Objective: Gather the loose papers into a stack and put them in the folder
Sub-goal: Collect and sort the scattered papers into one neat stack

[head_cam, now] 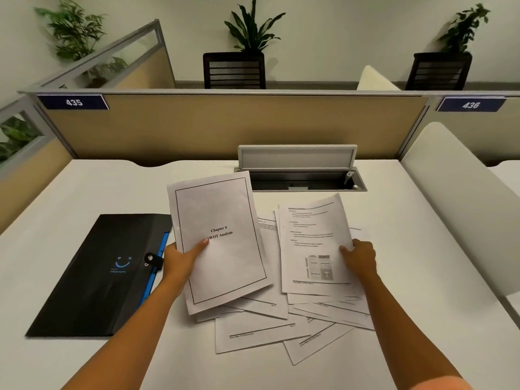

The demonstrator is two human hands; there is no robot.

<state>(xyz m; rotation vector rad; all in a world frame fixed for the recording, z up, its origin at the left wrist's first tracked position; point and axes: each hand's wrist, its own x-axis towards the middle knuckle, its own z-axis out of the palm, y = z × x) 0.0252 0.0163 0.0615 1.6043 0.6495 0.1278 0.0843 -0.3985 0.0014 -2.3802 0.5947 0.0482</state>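
My left hand (183,258) grips a title page (222,263) reading "Chapter 4 SWOT Analysis" by its left edge and holds it lifted and tilted above the desk. My right hand (358,257) pinches the right edge of a printed sheet (312,243) with text and a small chart, raised slightly off the pile. Beneath both lie several loose papers (259,330), spread unevenly and overlapping. A black folder (92,277) with a blue edge and a snap strap lies closed on the desk to the left, touching nothing in my hands.
The white desk (84,361) ends at a tan partition (225,125) at the back. An open cable tray (301,178) with its lid raised sits behind the papers. A white divider (455,206) stands at the right. Chairs and plants are beyond the partition.
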